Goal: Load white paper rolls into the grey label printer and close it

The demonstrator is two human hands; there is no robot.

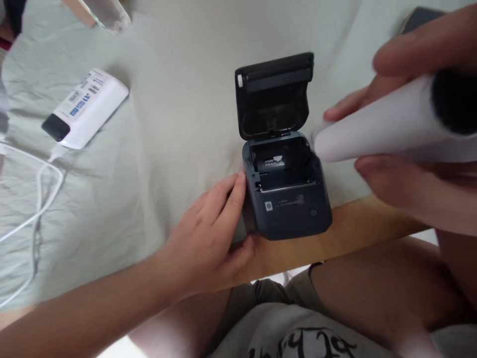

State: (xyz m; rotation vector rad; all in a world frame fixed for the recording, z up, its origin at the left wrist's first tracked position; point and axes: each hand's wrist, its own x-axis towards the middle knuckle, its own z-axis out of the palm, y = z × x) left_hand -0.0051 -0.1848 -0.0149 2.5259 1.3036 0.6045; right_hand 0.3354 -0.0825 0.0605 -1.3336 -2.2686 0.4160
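A dark blue portable printer (292, 211) stands near the table's front edge, its black lid (274, 99) swung up and back. A small printed label shows inside its compartment. My left hand (212, 228) rests against the printer's left side, fingertips touching the casing and the thumb low by its front corner. At the right, close to the camera, my right hand (406, 194) holds a white rounded object (383, 124) with a black end, between thumb and fingers. The near end of that object is blurred, and its tip overlaps the view just right of the printer.
A white device (91, 109) with a label and black end lies at the left, a white cable (37, 214) attached. A clear object (110, 15) is at the top left, a dark item (421, 19) at the top right. Pale green cloth (179, 99) covers the wooden table (357, 226).
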